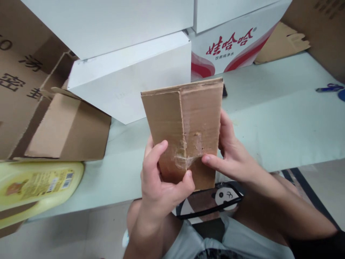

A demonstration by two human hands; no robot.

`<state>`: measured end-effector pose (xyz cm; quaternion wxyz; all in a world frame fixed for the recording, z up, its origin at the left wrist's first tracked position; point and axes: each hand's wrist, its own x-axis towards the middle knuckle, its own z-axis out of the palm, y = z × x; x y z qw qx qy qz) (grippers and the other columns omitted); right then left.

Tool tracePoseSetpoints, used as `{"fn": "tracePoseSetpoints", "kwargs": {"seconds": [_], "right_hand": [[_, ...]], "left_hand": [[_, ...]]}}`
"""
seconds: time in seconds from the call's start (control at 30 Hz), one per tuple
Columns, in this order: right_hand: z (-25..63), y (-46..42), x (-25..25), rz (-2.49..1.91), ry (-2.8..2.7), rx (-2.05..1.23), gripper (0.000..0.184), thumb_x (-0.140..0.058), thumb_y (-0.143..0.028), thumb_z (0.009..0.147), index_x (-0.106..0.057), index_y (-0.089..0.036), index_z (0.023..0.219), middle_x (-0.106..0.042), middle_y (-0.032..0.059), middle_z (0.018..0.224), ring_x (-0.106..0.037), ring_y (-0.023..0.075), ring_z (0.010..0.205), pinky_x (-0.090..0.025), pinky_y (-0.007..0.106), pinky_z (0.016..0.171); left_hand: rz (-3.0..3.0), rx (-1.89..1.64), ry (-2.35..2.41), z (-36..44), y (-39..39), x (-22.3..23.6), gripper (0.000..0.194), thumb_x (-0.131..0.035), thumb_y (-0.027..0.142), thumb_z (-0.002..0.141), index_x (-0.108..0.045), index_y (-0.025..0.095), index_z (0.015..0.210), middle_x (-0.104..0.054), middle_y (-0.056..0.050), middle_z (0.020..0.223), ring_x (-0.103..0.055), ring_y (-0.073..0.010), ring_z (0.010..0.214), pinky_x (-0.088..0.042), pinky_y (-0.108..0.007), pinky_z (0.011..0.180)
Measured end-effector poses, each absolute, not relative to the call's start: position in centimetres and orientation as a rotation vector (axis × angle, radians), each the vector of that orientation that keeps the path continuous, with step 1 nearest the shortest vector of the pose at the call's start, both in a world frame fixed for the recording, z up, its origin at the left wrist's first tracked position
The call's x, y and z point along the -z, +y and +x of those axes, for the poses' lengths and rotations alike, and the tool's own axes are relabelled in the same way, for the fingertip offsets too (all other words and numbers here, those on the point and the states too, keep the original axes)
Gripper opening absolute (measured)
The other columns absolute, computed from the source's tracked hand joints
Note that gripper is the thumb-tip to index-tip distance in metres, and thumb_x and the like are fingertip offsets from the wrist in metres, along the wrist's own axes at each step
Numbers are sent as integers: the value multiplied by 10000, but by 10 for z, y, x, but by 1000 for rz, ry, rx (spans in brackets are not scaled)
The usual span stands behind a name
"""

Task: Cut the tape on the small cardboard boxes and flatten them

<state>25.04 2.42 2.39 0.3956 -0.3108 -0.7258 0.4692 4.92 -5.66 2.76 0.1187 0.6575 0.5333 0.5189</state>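
A brown cardboard box (201, 111) is held up, tilted, between my two hands above the front edge of the table. A seam runs down the face toward me, with a crumpled patch of clear tape (181, 158) across its lower part. My left hand (159, 180) grips the left side, its thumb pressing near the tape at the bottom. My right hand (233, 154) clasps the right side, fingers behind the box and thumb on the face by the tape's right end. The box's far side and contents are hidden.
White boxes (134, 72) stand at the back of the pale green table (269, 118), one with red lettering (229, 45). Open cardboard cartons (70, 126) and a yellow bottle (40, 187) are on the left. Blue-handled scissors (330, 87) lie at the far right.
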Motion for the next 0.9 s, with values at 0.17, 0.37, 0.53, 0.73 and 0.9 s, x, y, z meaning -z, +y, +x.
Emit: {"fn": "tracePoseSetpoints", "kwargs": {"seconds": [0.17,0.37,0.53,0.73,0.9], "right_hand": [[251,23,-26,-792,-1859,-1209,1034,-746,-559,913,-91,-427,1702,-178,50,1808,-253,367,1651,-378,617,1281],[250,21,-24,-776,-1841,-1198,1035,-757,-512,922,-94,-441,1712,-120,6,1828,-156,326,1687,-296,581,1335],[250,23,-25,-809,-1791,-1254,1073,-782,-577,882,-125,-426,1717,-163,23,1824,-236,352,1665,-382,598,1289],[249,25,-28,-812,-1794,-1266,1142,-831,-591,834,-136,-406,1721,-156,38,1825,-246,369,1660,-333,620,1311],[248,24,-29,-805,-1769,-1311,1132,-830,-574,845,-136,-396,1722,-148,41,1826,-254,349,1660,-333,598,1317]], "left_hand": [[1921,-1601,1399,51,-52,-36,745,-790,131,770,-443,320,1401,-527,-145,1527,-563,-355,1448,-609,-582,1052],[1923,-1630,1330,53,-47,-46,544,-781,154,793,-459,289,1211,-591,-121,1366,-650,-289,1301,-624,-501,992],[1792,-1553,1410,55,-51,-39,676,-844,313,843,-402,345,1352,-470,-134,1542,-606,-300,1382,-599,-544,1067],[1730,-1509,1504,58,-55,-33,1062,-870,346,829,-191,442,1641,-454,-123,1603,-561,-317,1448,-593,-534,1111],[1825,-1522,1534,52,-57,-30,956,-818,259,838,-326,352,1653,-439,-123,1654,-431,-355,1563,-415,-623,1266]]}}
